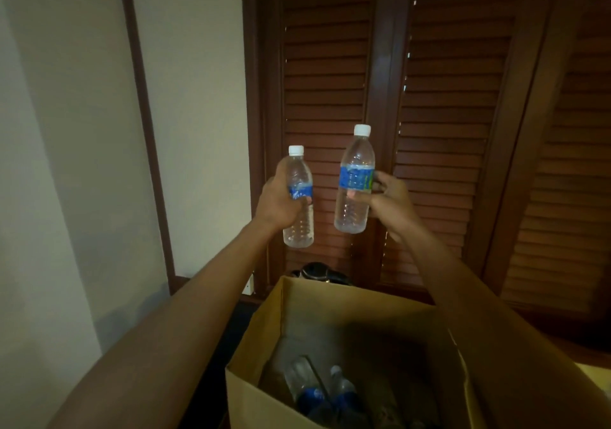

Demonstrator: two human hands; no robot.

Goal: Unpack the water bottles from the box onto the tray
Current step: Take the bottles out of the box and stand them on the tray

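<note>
Two clear plastic water bottles with white caps and blue labels are held up in the middle of the frame, in front of dark brown louvred wooden doors (446,104). The left hand (281,202) is wrapped around the label of the shorter-looking clear bottle (298,198), which stands close to upright. The right hand (385,197) pinches the other clear bottle (354,180) at its label, thumb in front and fingers behind; this one tilts slightly, cap toward the upper right, and sits a little higher in the frame. The two bottles are near each other but apart.

Below them, at the lower centre, an open brown cardboard box (330,309) shows more clear bottles with blue labels (317,385) lying in its dim bottom; their count cannot be told. A dark rounded object (317,271) shows just behind the box's far edge. A cream wall with a brown vertical trim strip (145,124) fills the left side of the frame.
</note>
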